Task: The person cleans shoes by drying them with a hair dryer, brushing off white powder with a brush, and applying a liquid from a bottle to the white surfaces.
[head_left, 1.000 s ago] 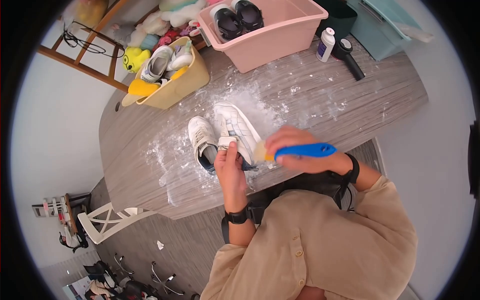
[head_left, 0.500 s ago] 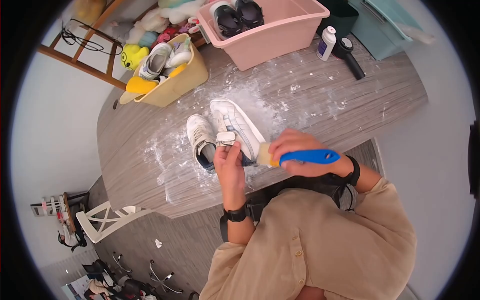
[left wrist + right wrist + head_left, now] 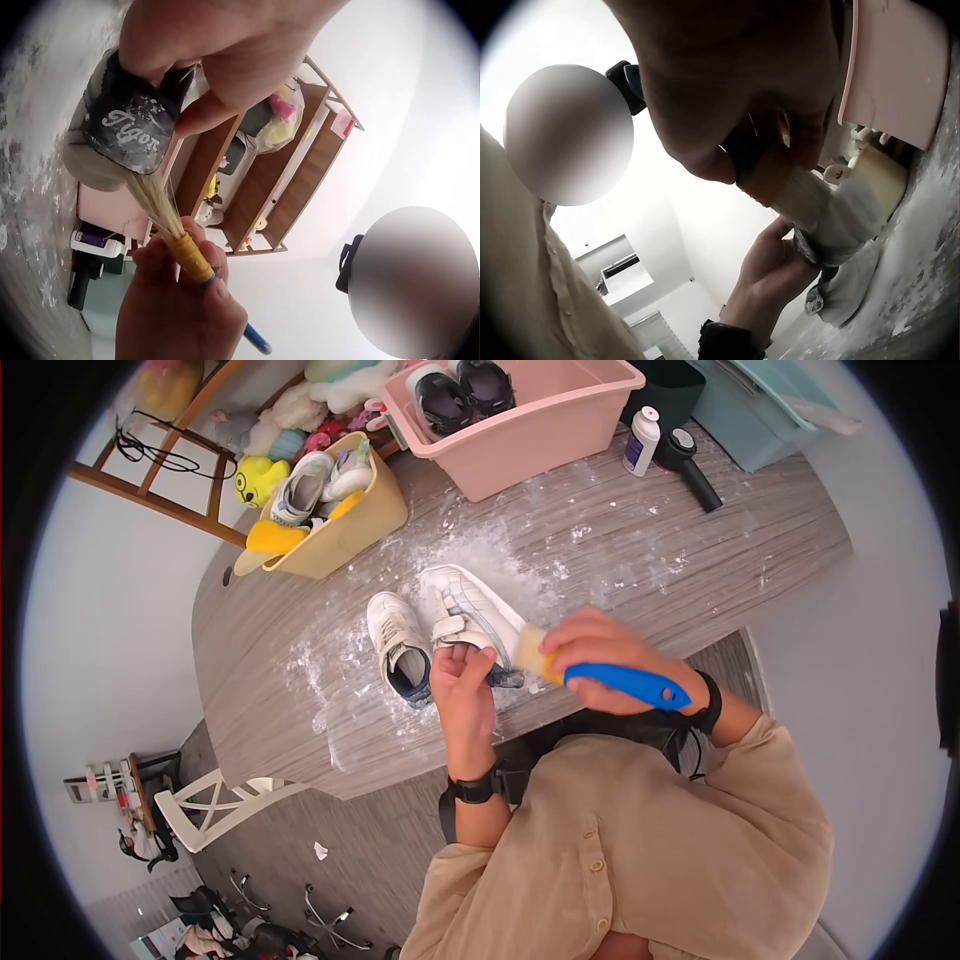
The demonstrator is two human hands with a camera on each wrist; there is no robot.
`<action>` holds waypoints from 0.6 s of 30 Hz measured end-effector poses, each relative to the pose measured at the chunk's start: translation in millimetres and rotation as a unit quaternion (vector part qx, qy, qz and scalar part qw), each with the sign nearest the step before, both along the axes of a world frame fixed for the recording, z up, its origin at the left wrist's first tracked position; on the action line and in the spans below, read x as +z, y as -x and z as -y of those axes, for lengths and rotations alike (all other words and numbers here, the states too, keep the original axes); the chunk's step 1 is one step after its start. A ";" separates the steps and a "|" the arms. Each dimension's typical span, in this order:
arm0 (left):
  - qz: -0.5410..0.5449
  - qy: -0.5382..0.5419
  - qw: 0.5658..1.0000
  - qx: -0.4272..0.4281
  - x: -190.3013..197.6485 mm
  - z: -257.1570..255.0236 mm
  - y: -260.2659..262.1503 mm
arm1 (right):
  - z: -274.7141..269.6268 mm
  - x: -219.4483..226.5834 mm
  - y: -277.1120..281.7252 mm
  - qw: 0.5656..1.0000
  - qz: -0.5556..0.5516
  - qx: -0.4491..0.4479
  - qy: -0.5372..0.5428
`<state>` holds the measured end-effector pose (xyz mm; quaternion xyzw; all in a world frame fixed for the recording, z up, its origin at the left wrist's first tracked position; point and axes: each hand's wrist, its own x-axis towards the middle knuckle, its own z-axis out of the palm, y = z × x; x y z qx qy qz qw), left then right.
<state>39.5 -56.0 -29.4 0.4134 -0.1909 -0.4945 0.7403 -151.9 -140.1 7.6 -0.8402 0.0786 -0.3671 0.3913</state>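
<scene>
My left hand (image 3: 467, 695) holds a white sneaker (image 3: 470, 603) by its opening, some fingers tucked inside. The sneaker's dark heel (image 3: 131, 135), dusted white and lettered, faces the left wrist camera. In my right hand (image 3: 612, 650) is a paintbrush (image 3: 640, 686) with a blue handle and yellow ferrule. Its pale bristles (image 3: 154, 199) meet the sneaker's side close to the heel. To the left, the matching sneaker (image 3: 393, 628) rests on the table, toe pointing away.
White powder (image 3: 500, 555) is scattered over the wooden table (image 3: 760, 550). A yellow bin (image 3: 350, 535) of shoes and a pink bin (image 3: 530, 450) with black shoes stand behind. At back right are a white bottle (image 3: 642, 442), a black handled tool (image 3: 690, 472) and a teal bin (image 3: 755, 425).
The brush has tilted, its handle end swinging down toward the body while the bristles stay by the sneaker's rear side. My left hand keeps its hold, with the thumb shifted off the strap.
</scene>
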 end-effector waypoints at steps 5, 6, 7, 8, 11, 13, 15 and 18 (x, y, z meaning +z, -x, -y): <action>-0.032 0.024 0.999 -0.025 4.0 2.4 6.0 | 4.2 6.1 -8.9 1.000 0.017 -0.012 0.013; -0.034 0.030 0.999 -0.024 1.2 1.8 5.3 | -0.8 3.8 -9.1 1.000 0.013 0.008 0.012; -0.040 0.026 0.999 -0.021 -0.5 0.2 3.5 | -5.4 1.3 -9.2 1.000 0.009 0.028 0.010; -0.047 0.024 0.998 -0.019 -2.1 -1.0 2.0 | -8.3 -1.5 -8.0 0.999 0.005 0.037 0.003; -0.063 0.018 0.998 -0.001 -2.7 -0.3 2.7 | -13.0 -5.8 -2.9 0.998 -0.006 0.066 -0.016; -0.064 0.007 0.998 0.006 -1.4 1.5 3.9 | -13.8 -2.3 -0.2 0.996 -0.009 0.087 -0.024; -0.059 -0.010 0.998 0.008 -0.1 3.0 4.4 | -12.2 -0.4 1.5 0.997 0.003 0.071 -0.009; -0.070 -0.009 0.997 0.003 4.8 3.7 6.5 | -1.5 9.3 2.1 0.999 0.029 0.008 0.027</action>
